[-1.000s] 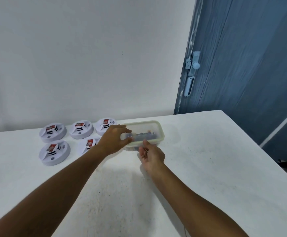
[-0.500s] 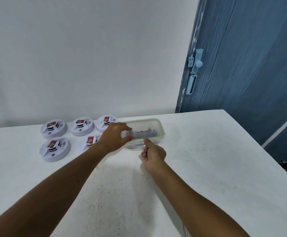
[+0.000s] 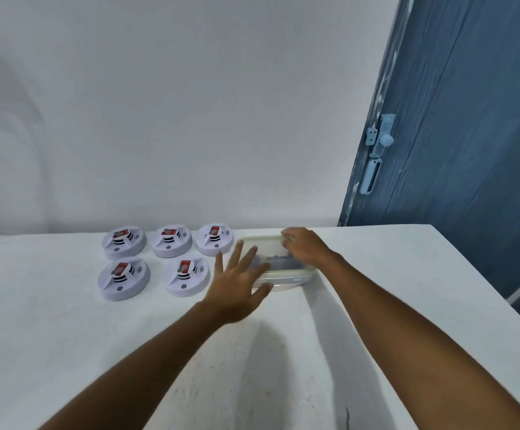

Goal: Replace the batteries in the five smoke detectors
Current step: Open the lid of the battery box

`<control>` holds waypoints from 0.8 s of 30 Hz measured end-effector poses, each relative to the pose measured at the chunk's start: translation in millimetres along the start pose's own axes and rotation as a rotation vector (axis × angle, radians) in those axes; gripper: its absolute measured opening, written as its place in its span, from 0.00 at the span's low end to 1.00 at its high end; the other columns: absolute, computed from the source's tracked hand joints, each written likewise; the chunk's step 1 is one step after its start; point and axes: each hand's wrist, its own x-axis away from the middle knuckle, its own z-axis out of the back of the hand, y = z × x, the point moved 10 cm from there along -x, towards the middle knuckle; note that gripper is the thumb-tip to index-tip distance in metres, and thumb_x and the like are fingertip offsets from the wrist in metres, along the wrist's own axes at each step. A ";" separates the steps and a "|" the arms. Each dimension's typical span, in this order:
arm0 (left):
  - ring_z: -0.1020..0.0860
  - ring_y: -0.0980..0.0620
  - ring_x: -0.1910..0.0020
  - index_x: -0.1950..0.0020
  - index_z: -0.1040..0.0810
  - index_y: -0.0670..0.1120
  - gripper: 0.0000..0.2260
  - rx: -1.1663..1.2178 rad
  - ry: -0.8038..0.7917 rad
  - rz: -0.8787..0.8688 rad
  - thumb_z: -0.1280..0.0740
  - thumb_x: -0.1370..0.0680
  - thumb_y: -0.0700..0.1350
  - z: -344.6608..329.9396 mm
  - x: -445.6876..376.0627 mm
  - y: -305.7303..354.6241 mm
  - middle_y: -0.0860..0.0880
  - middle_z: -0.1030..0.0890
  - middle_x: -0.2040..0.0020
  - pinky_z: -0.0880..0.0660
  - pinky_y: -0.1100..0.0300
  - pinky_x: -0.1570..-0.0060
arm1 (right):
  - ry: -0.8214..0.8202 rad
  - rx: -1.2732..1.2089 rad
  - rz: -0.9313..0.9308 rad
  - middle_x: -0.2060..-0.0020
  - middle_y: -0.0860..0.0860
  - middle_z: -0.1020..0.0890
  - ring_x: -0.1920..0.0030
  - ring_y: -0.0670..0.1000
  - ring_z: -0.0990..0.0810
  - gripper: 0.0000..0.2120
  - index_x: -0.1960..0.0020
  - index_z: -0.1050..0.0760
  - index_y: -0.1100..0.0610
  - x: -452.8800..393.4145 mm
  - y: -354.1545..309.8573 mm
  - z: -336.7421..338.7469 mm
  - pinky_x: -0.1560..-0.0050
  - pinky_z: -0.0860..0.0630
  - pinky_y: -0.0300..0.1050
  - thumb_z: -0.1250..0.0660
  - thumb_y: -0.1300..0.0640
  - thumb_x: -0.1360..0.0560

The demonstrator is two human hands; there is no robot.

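On the white counter (image 3: 66, 336), the left hand (image 3: 237, 290) hovers with fingers (image 3: 237, 252) straight and spread apart, holding nothing, its fingertips over the near left edge of the clear rectangular plastic container (image 3: 286, 277). Left of those fingers sit five round white smoke detectors (image 3: 123, 279) with red batteries showing. Farther back, the right hand (image 3: 305, 246) curls its fingers on the container's far rim; dark batteries (image 3: 278, 262) lie inside.
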 end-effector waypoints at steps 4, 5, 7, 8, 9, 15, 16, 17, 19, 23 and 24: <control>0.61 0.43 0.22 0.28 0.33 0.62 0.43 -0.038 0.000 0.066 0.73 0.31 0.72 9.0 -7.7 -16.8 0.48 0.49 0.20 0.62 0.34 0.29 | 0.075 0.034 -0.103 0.43 0.51 0.19 0.43 0.57 0.21 0.17 0.39 0.23 0.54 19.7 12.0 16.8 0.46 0.27 0.46 0.35 0.47 0.25; 0.60 0.42 0.22 0.28 0.33 0.63 0.42 -0.061 -0.016 0.084 0.72 0.31 0.72 9.5 -11.4 -19.6 0.47 0.48 0.20 0.62 0.33 0.30 | 0.116 0.068 -0.130 0.47 0.51 0.18 0.46 0.57 0.21 0.17 0.43 0.22 0.55 26.9 15.6 22.9 0.50 0.27 0.45 0.34 0.46 0.25; 0.59 0.40 0.22 0.27 0.36 0.63 0.38 -0.109 -0.072 0.140 0.68 0.30 0.70 8.2 -20.7 -26.1 0.46 0.48 0.20 0.60 0.33 0.30 | 0.173 0.076 -0.177 0.56 0.52 0.18 0.55 0.56 0.20 0.17 0.52 0.21 0.58 42.3 21.3 30.9 0.56 0.27 0.44 0.32 0.44 0.27; 0.59 0.40 0.22 0.26 0.37 0.63 0.35 -0.125 -0.107 0.168 0.66 0.28 0.69 6.6 -25.7 -28.6 0.46 0.49 0.20 0.59 0.32 0.30 | 0.181 0.066 -0.201 0.61 0.51 0.19 0.59 0.55 0.21 0.17 0.57 0.23 0.58 48.9 25.0 31.8 0.60 0.28 0.43 0.31 0.43 0.27; 0.60 0.40 0.22 0.26 0.39 0.62 0.31 -0.132 -0.146 0.190 0.62 0.25 0.68 4.2 -30.6 -29.8 0.47 0.49 0.20 0.58 0.32 0.30 | 0.183 0.056 -0.226 0.65 0.50 0.21 0.63 0.54 0.23 0.17 0.62 0.26 0.57 54.6 29.5 31.2 0.64 0.31 0.42 0.31 0.43 0.28; 0.61 0.42 0.22 0.22 0.47 0.56 0.28 -0.001 -0.257 0.178 0.53 0.21 0.65 -12.6 -49.6 -32.2 0.50 0.52 0.20 0.55 0.31 0.29 | 0.173 -0.226 -0.306 0.68 0.58 0.19 0.69 0.56 0.20 0.19 0.67 0.29 0.58 79.7 45.2 11.0 0.63 0.25 0.46 0.29 0.46 0.28; 0.61 0.42 0.22 0.22 0.47 0.56 0.29 0.029 -0.253 0.174 0.53 0.21 0.66 -13.5 -50.5 -34.4 0.50 0.52 0.20 0.54 0.31 0.29 | 0.175 -0.333 -0.320 0.67 0.59 0.19 0.70 0.55 0.20 0.18 0.66 0.30 0.58 84.5 47.1 7.0 0.65 0.24 0.46 0.29 0.48 0.27; 0.61 0.42 0.22 0.23 0.46 0.55 0.29 0.055 -0.249 0.168 0.52 0.21 0.66 -14.1 -51.2 -36.0 0.50 0.52 0.20 0.54 0.31 0.30 | 0.165 -0.460 -0.352 0.67 0.58 0.19 0.72 0.54 0.20 0.16 0.64 0.30 0.59 90.5 49.3 2.0 0.68 0.25 0.44 0.29 0.50 0.27; 0.60 0.42 0.22 0.23 0.46 0.55 0.29 0.090 -0.243 0.155 0.51 0.21 0.65 -13.9 -52.4 -37.5 0.50 0.52 0.20 0.53 0.31 0.30 | 0.082 -0.774 -0.459 0.65 0.59 0.21 0.73 0.53 0.21 0.12 0.59 0.28 0.61 103.4 51.5 -17.2 0.72 0.24 0.42 0.30 0.54 0.25; 0.59 0.42 0.22 0.23 0.44 0.53 0.28 0.121 -0.231 0.141 0.50 0.20 0.64 -16.6 -51.7 -35.7 0.50 0.51 0.20 0.52 0.31 0.30 | -0.089 -1.407 -0.650 0.53 0.62 0.24 0.56 0.62 0.19 0.11 0.48 0.28 0.65 125.9 39.7 -67.9 0.60 0.18 0.53 0.30 0.60 0.26; 0.59 0.42 0.22 0.23 0.44 0.53 0.28 0.123 -0.229 0.139 0.49 0.20 0.63 -16.4 -51.7 -35.1 0.49 0.52 0.20 0.52 0.31 0.30 | -0.079 -1.539 -0.674 0.50 0.63 0.24 0.51 0.63 0.20 0.12 0.47 0.29 0.65 129.1 34.8 -75.4 0.54 0.19 0.55 0.30 0.62 0.26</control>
